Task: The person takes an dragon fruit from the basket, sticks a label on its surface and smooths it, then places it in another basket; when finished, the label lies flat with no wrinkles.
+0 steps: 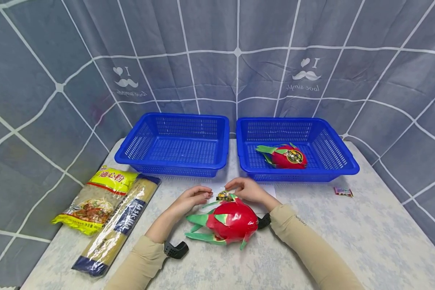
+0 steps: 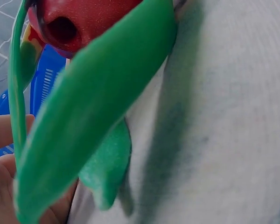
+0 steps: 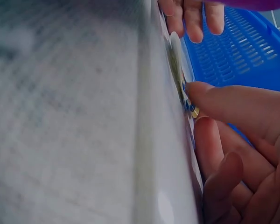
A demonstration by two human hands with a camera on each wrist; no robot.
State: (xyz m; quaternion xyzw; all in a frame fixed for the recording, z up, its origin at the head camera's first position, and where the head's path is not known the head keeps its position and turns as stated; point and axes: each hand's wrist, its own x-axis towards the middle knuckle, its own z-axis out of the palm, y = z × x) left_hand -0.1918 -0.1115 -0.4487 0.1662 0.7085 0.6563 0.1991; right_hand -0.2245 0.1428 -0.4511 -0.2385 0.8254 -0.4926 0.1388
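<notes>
Two hands meet over the table [image 1: 333, 233] at a small dark-and-gold label [image 1: 224, 196], which sits at the white sheet [image 1: 270, 190] in front of the baskets; the right hand [image 1: 248, 190] has a narrow grip, thumb and finger pinching at the label's edge, though how firmly I cannot tell; the left hand [image 1: 192, 197] is loose, its fingers slightly bent and holding nothing that shows; the red dragon fruit [image 1: 235, 221] lies on the table between the forearms, nearer the body than the label, its green leaves [image 1: 199, 219] pointing left; the likeliest trouble, as I judge it, is the label creasing or tearing, since so small a piece is pulled by one edge; if its back is sticky, it could fold onto itself or cling to a fingertip; the sheet could slide if nothing pins it, and I cannot tell whether the left fingers press it; the fruit's rounded end lies just beside the black wrist mount [image 1: 264, 221], so a turn of that wrist could nudge or roll it; the leaves reach close to the left wrist and could catch there
</notes>
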